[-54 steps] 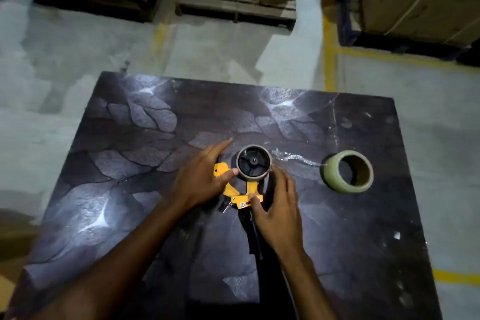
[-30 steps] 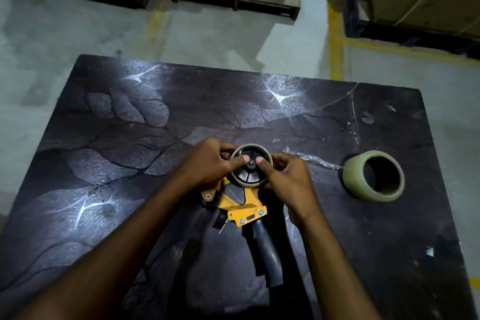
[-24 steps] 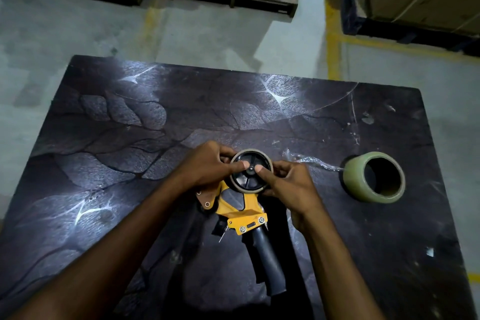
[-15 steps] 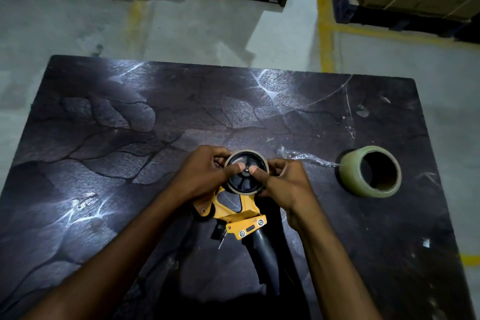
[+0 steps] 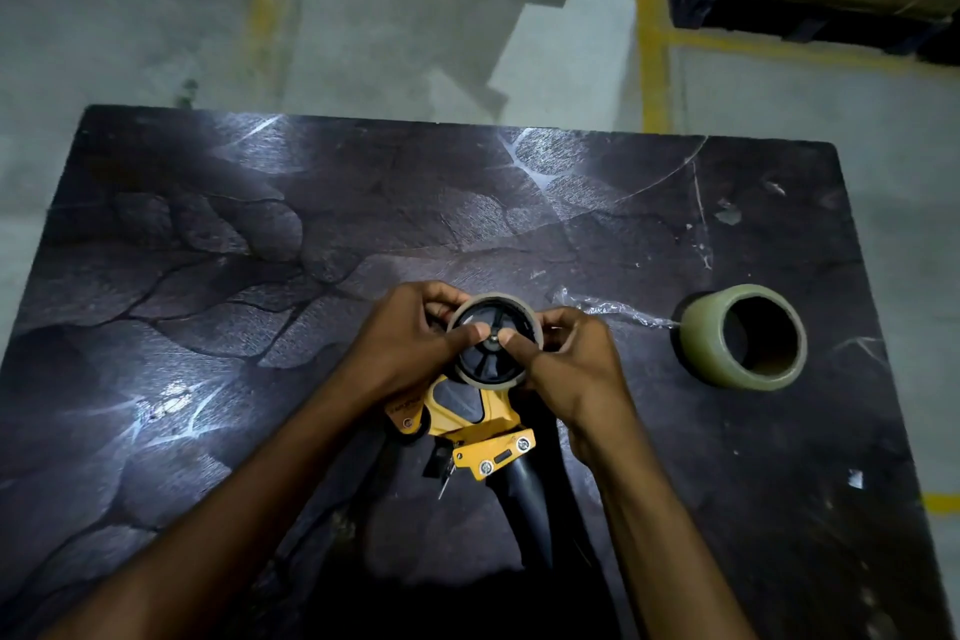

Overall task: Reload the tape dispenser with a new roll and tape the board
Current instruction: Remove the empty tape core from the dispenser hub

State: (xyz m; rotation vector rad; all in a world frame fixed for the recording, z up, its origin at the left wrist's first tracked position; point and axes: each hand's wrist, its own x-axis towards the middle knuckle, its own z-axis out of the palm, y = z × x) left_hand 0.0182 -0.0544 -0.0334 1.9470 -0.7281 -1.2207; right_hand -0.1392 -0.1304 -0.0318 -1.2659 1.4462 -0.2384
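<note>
As before, left hand [image 5: 410,353], right hand [image 5: 571,369] pinching empty core [image 5: 470,377], dispenser [image 5: 467,418] unmoved.

the board [image 5: 363,203] is dark grey-black with a paler, leaf-like veined pattern and whitish glints. the tape dispenser [image 5: 467,411] has a yellow-orange body, a black handle and a black spoked wheel ringed by a grey-brown core [image 5: 493,299]; the new roll [image 5: 743,335] is pale olive green with a brown inside. the floor [image 5: 363,52] is light grey with yellow lines.
</note>
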